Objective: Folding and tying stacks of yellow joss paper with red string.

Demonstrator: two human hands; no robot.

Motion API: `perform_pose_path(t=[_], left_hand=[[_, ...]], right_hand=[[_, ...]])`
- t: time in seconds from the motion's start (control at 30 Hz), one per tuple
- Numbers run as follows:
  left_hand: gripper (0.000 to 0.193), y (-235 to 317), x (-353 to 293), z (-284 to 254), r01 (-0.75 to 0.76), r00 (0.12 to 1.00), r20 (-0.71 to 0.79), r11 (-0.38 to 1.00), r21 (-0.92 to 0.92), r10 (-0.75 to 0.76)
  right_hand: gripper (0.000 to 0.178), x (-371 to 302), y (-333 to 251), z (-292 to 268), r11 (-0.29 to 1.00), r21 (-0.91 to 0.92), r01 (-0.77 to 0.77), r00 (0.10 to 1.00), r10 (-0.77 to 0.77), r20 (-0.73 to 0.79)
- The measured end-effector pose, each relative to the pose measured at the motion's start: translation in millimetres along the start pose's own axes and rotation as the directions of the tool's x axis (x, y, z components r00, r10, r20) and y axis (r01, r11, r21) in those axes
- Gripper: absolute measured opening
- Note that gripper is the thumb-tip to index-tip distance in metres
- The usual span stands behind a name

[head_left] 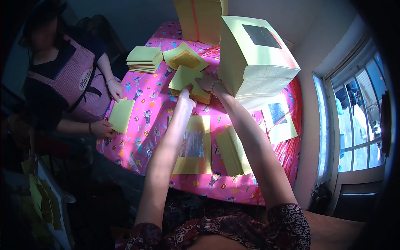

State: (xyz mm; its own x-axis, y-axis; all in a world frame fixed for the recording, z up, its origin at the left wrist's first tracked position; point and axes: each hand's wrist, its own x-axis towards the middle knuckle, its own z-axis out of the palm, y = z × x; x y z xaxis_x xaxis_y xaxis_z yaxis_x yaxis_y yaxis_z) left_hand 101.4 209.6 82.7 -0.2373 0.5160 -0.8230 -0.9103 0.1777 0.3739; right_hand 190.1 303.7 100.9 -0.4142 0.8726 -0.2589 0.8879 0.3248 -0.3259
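A stack of folded yellow paper sheets point(183, 77) lies near the middle of the table, both my hands at it. My left hand point(186, 97) is closed at the stack's near edge, thumb on top. At the stack's right side, my right hand point(207, 82) has its fingers stretched out, their tips against the paper. A flat yellow sheet with a silver square point(192, 143) lies below my left wrist. Under my right forearm rests another pile of folded yellow paper point(231, 150).
A tall paper block point(260, 62) stands at the right, a strapped bundle point(200, 21) behind it. Folded stacks point(143, 57) sit far left. Across the pink patterned tablecloth point(139, 146), a co-worker in an apron point(85, 79) holds a yellow folded paper point(121, 116). Red strands point(289, 154) hang right.
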Motion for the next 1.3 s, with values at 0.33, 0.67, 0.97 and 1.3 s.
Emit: perform_pose_path(t=[0.33, 0.67, 0.97, 1.3], left_hand=[[0.030, 1.3, -2.6, -2.9, -0.116, 0.990, 0.083, 0.992, 0.048, 0.112], [0.060, 2.0, 7.5, -3.9, -0.109, 0.988, 0.112, 0.993, 0.036, 0.104], [0.073, -8.5, -82.4, -49.9, -0.497, 0.867, 0.068, 0.867, 0.035, 0.494], [0.066, -43.6, -261.1, -102.6, -0.540, 0.689, 0.564, 0.842, -0.018, 0.454]], right_hand=[[0.075, -23.8, -10.0, -13.5, 0.993, 0.060, -0.099, 0.995, 0.098, 0.025], [0.076, -32.6, -16.9, -14.8, 0.974, 0.153, -0.168, 0.982, 0.178, -0.056], [0.077, -87.9, -44.2, -47.7, 0.968, 0.248, 0.030, 0.994, -0.056, 0.098], [0.092, -248.5, -3.3, -140.6, 0.747, 0.629, 0.215, 0.908, -0.391, 0.153]])
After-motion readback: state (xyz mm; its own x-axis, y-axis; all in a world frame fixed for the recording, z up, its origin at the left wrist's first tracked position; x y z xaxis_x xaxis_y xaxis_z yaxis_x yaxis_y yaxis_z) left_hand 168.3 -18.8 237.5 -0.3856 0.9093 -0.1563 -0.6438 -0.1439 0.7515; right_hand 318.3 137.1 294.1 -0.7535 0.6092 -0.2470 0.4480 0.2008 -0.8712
